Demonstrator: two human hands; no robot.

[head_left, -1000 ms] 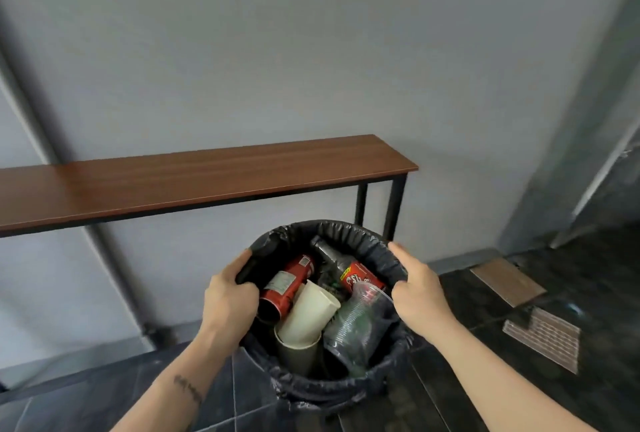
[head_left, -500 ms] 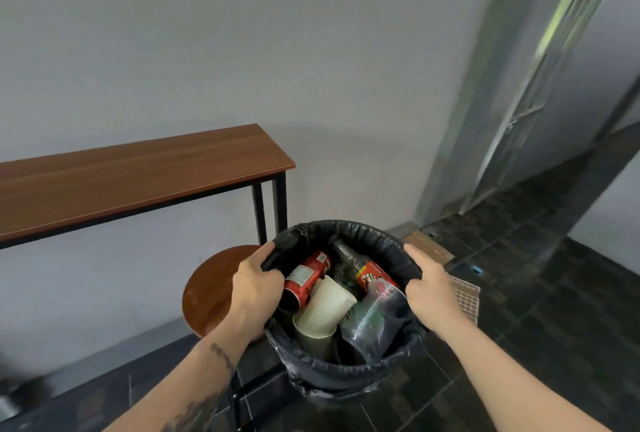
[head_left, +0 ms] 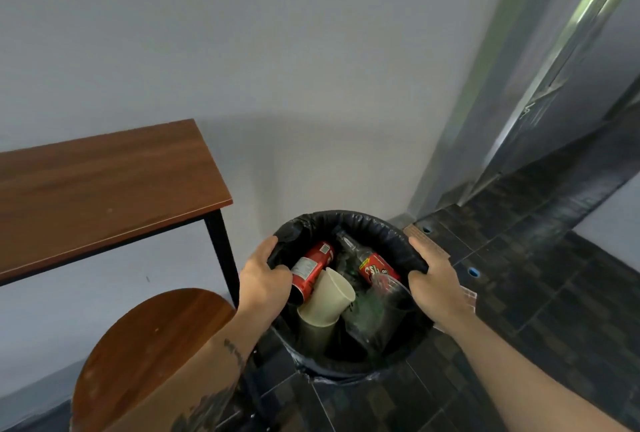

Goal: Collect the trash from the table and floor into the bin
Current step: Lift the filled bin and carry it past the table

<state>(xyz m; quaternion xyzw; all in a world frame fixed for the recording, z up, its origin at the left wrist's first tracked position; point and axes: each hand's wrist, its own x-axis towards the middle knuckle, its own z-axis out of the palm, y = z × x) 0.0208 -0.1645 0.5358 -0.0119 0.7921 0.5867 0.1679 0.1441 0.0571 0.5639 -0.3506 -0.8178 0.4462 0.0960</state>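
Head view: the bin (head_left: 349, 222), lined in black and holding a red can (head_left: 311, 267), paper cups (head_left: 329, 296) and a bottle (head_left: 372, 265), sits between my forearms. My left hand (head_left: 265, 281) and right hand (head_left: 434, 284) curl tightly over opposite rim edges, beside the wooden table (head_left: 104, 185) and stool (head_left: 152, 345).

Soft, even daylight fills the frame, brightest on the metal door frame (head_left: 568, 47) at upper right, which shows greenish glare. The wall (head_left: 277, 50) carries a faint shadow mid-frame. Edges bend from wide-angle distortion; the lower left corner is slightly blurred.
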